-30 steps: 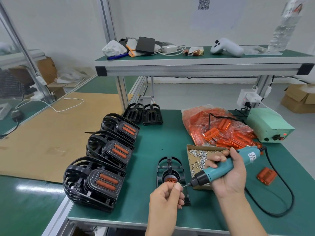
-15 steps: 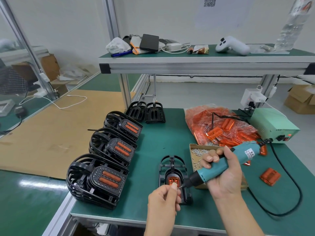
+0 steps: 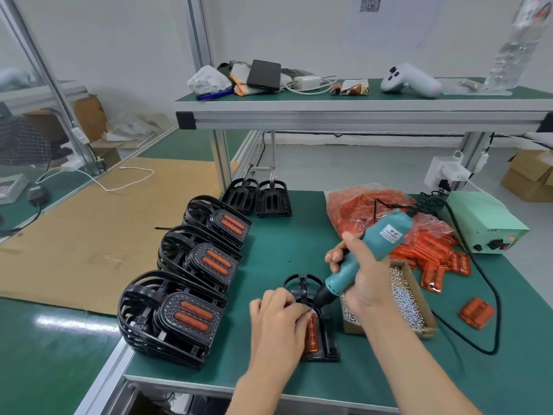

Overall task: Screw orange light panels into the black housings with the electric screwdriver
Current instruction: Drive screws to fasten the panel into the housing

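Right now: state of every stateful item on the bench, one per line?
electric screwdriver: gripped by right hand, tilted, tip down at the housing
black housing: flat on bench, orange light panel seated in it
left hand: fingers curled at the bit tip; a screw there cannot be made out
screw box: open, holds screws
panel bag: open, panels spilling out
power supply: red lamp lit

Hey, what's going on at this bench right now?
A person is screwing an orange light panel into a black housing on the green table. The right hand grips the electric screwdriver, tip down at the panel's top, while the left hand steadies it there. Finished housings are stacked to the left.
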The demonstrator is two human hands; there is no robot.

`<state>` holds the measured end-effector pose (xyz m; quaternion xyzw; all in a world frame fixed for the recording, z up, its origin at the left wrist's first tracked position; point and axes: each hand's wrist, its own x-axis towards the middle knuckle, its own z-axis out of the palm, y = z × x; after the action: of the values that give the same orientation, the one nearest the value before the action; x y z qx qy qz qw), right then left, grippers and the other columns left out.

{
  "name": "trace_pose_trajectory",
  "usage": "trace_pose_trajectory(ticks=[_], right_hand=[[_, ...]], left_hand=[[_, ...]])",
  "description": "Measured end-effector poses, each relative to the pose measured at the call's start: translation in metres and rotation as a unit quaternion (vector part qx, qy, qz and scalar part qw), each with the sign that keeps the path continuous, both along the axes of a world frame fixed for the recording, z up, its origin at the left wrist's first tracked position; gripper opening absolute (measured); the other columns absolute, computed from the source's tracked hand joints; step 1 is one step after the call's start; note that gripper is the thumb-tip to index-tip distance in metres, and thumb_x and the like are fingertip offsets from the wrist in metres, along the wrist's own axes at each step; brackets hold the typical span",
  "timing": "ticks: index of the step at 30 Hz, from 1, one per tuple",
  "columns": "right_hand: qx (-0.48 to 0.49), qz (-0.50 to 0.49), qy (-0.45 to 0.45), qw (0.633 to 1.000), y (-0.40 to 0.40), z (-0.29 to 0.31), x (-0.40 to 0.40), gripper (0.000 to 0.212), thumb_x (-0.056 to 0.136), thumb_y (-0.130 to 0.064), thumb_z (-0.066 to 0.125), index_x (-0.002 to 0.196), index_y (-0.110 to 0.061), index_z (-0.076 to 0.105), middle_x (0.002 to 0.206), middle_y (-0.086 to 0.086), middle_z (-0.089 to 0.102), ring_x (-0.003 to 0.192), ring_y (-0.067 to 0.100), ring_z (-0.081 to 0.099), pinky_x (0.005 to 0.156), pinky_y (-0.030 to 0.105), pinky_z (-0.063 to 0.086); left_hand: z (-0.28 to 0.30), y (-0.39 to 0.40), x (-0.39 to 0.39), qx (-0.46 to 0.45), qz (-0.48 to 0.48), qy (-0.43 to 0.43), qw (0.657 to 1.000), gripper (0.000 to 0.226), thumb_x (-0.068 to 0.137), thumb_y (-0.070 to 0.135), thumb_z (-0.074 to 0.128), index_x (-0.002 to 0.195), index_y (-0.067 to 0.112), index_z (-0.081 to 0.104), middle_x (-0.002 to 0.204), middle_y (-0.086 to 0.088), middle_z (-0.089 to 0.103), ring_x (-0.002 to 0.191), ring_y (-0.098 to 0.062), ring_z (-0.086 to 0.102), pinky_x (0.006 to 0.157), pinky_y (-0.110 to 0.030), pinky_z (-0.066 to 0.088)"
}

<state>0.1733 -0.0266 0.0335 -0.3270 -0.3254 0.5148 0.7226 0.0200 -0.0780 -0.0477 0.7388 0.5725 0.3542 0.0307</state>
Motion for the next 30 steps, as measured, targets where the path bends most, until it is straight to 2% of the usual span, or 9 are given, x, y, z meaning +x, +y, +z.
trace_pose_trajectory(ticks=[3, 7, 18, 23, 30], right_hand=[[0.018, -0.015, -0.075, 0.997, 0.004, 0.003, -0.013, 0.024, 0.084, -0.015, 0.072, 0.067, -0.029, 0.065, 0.057, 0.009, 0.059, 0.056, 0.030, 0.059, 0.050, 0.030, 0.043], [0.024, -0.012, -0.146, 0.989, 0.006, 0.002, -0.019, 0.019, 0.081, -0.029, 0.077, 0.066, -0.026, 0.066, 0.060, 0.011, 0.065, 0.061, 0.037, 0.055, 0.055, 0.033, 0.046], [0.014, 0.007, -0.162, 0.987, 0.008, -0.002, -0.023, 0.018, 0.079, -0.032, 0.077, 0.066, -0.027, 0.066, 0.061, 0.011, 0.066, 0.062, 0.037, 0.057, 0.056, 0.034, 0.048], [0.027, 0.035, -0.197, 0.979, 0.008, -0.004, -0.029, 0.021, 0.083, -0.033, 0.076, 0.066, -0.025, 0.067, 0.063, 0.012, 0.068, 0.060, 0.032, 0.058, 0.057, 0.036, 0.049], [0.028, 0.068, -0.234, 0.969, 0.011, -0.003, -0.034, 0.026, 0.086, -0.035, 0.075, 0.066, -0.020, 0.068, 0.068, 0.016, 0.071, 0.059, 0.024, 0.061, 0.062, 0.041, 0.049]], left_hand=[[-0.005, 0.009, 0.005, 0.002, 0.016, 0.018, 1.000, 0.005, 0.084, 0.033, 0.080, 0.080, 0.031, 0.078, 0.084, 0.013, 0.048, 0.084, -0.016, 0.048, 0.075, -0.037, 0.033], [-0.009, 0.011, 0.010, -0.002, 0.027, 0.019, 0.999, 0.004, 0.082, 0.031, 0.082, 0.079, 0.030, 0.079, 0.080, 0.012, 0.047, 0.081, -0.018, 0.048, 0.073, -0.037, 0.033], [-0.018, 0.007, 0.014, 0.004, 0.046, -0.014, 0.999, 0.005, 0.080, 0.023, 0.085, 0.078, 0.022, 0.080, 0.084, 0.006, 0.046, 0.085, -0.022, 0.046, 0.068, -0.037, 0.039], [-0.027, 0.006, 0.014, 0.003, 0.046, -0.054, 0.997, 0.005, 0.083, 0.019, 0.082, 0.080, 0.016, 0.080, 0.091, 0.005, 0.044, 0.093, -0.021, 0.042, 0.075, -0.034, 0.047], [-0.028, 0.008, 0.015, -0.009, 0.068, -0.101, 0.992, 0.007, 0.081, 0.019, 0.085, 0.088, 0.019, 0.083, 0.090, 0.006, 0.044, 0.092, -0.018, 0.040, 0.078, -0.031, 0.044]])
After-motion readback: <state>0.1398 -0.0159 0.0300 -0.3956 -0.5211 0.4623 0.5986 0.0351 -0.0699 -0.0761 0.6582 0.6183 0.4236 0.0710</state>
